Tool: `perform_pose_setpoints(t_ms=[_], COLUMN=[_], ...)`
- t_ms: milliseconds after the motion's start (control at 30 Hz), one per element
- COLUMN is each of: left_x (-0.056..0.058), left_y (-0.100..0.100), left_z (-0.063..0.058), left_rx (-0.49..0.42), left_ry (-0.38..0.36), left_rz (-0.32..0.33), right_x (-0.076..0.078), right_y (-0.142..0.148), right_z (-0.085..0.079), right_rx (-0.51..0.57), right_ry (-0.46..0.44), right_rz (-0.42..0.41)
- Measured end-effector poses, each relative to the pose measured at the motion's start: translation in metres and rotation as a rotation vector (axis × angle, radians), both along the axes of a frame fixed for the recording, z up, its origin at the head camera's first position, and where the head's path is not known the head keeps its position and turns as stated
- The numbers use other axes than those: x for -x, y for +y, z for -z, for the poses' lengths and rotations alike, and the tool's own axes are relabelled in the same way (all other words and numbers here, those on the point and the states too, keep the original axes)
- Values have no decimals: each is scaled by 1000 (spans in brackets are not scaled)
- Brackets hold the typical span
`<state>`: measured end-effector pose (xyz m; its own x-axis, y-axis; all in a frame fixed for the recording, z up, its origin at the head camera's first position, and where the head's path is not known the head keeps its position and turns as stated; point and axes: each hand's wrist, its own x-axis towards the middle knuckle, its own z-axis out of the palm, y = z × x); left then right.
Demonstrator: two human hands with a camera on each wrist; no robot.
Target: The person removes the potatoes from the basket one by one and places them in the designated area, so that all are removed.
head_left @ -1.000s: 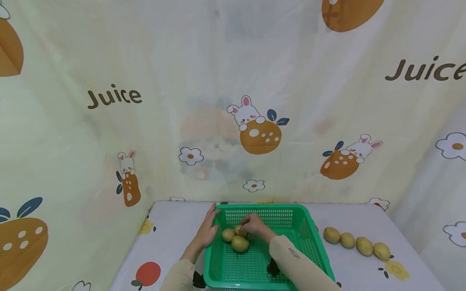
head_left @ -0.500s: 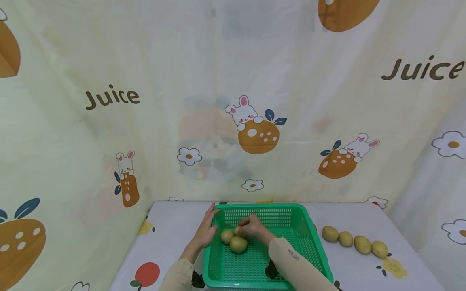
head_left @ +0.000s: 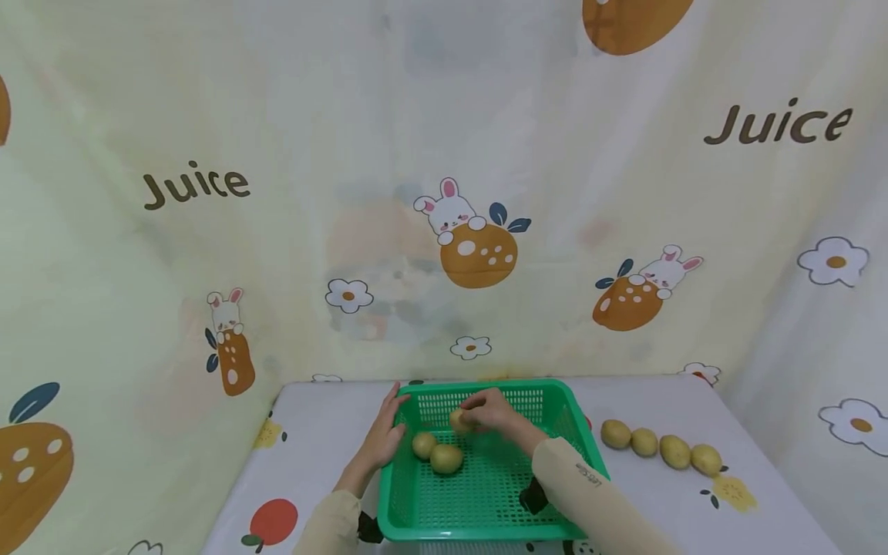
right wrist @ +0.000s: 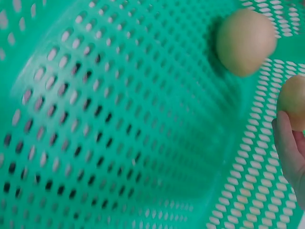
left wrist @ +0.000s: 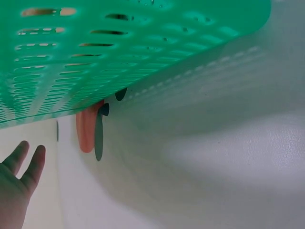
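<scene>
In the head view my right hand (head_left: 490,411) pinches a potato (head_left: 459,421) above the back left part of a green plastic basket (head_left: 486,536). The right wrist view shows the fingers and thumb against this potato (right wrist: 293,102). Two more potatoes lie side by side on the basket floor, a smaller potato (head_left: 424,445) and a larger potato (head_left: 446,459). My left hand (head_left: 384,434) rests at the basket's left rim with its fingers stretched out. In the left wrist view only part of the left hand (left wrist: 16,188) shows, beside the basket wall (left wrist: 119,52).
Right of the basket, several potatoes (head_left: 674,452) lie in a slanting row on the patterned white tablecloth (head_left: 326,416). A printed curtain (head_left: 388,116) hangs behind the table. Black straps sit at both wrists.
My right hand has lifted its potato up and away from the two others, slightly to the right relative to the basket. The left hand keeps its place at the rim. The head view has shifted slightly.
</scene>
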<state>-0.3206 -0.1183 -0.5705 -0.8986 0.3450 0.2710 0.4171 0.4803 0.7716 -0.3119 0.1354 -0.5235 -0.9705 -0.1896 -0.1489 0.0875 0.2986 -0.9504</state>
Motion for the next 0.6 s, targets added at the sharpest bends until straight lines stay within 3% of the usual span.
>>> perform_pose_setpoints(t_ms=[267,433,600], left_x=[1,0,-2], left_y=[2,3,3], left_z=[-1,-2,-2], left_rx=[-9,-2,-5], left_ry=[18,-4,-24], left_rz=[-6,-11,-12], right_x=[-5,-15,-31], right_y=[55,94,132], right_z=[-28,-47,-54], right_rx=[76,94,67], right_ry=[30,69,101], right_rz=[43,64,125])
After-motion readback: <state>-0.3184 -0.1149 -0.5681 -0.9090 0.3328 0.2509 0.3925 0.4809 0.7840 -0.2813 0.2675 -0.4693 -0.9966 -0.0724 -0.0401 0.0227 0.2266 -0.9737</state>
